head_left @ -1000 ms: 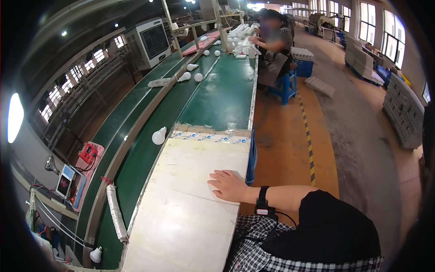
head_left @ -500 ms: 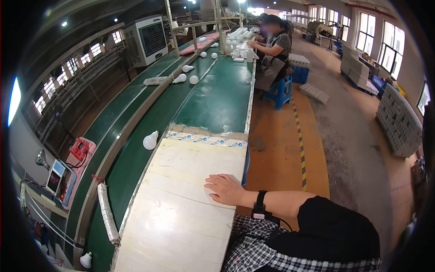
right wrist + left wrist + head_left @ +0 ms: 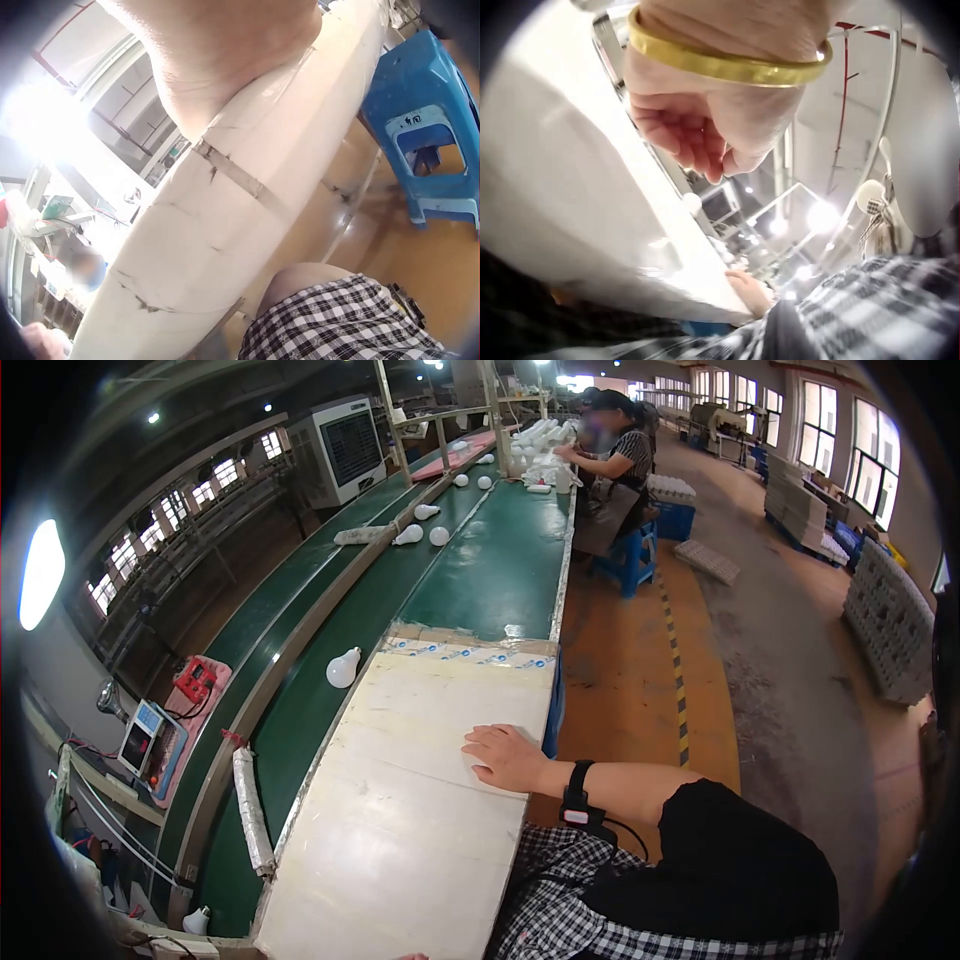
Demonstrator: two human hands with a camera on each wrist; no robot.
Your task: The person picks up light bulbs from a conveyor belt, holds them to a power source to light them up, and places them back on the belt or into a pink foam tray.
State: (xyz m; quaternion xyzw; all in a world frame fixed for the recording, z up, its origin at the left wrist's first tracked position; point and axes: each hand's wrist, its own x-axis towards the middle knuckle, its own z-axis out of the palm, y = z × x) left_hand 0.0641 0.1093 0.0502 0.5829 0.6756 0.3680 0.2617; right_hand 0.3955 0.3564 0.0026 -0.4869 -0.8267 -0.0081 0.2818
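My right hand (image 3: pixel 508 758) rests palm down on the white board (image 3: pixel 400 830), fingers relaxed, near its right edge. The right wrist view shows the heel of that hand (image 3: pixel 232 60) against the taped, cracked white surface (image 3: pixel 202 240). Only a sliver of my left hand (image 3: pixel 412 957) enters the head view, at the bottom edge. In the left wrist view the left hand (image 3: pixel 705 120) hangs with fingers loosely curled and nothing visible in them, beside the board. A white bulb (image 3: pixel 343 668) lies on the green belt left of the board.
Several bulbs (image 3: pixel 439 536) lie farther up the green surface. A wrapped white bar (image 3: pixel 252 810) is left of the board, with a small meter (image 3: pixel 140 740) beyond. At the far end a person (image 3: pixel 625 455) sits on a blue stool (image 3: pixel 630 560). Grey trays (image 3: pixel 888 622) stand at right.
A bit of my left hand has come into the bottom of the head view. The head view has shifted slightly; my right hand stays on the board, its fingers a little closer together.
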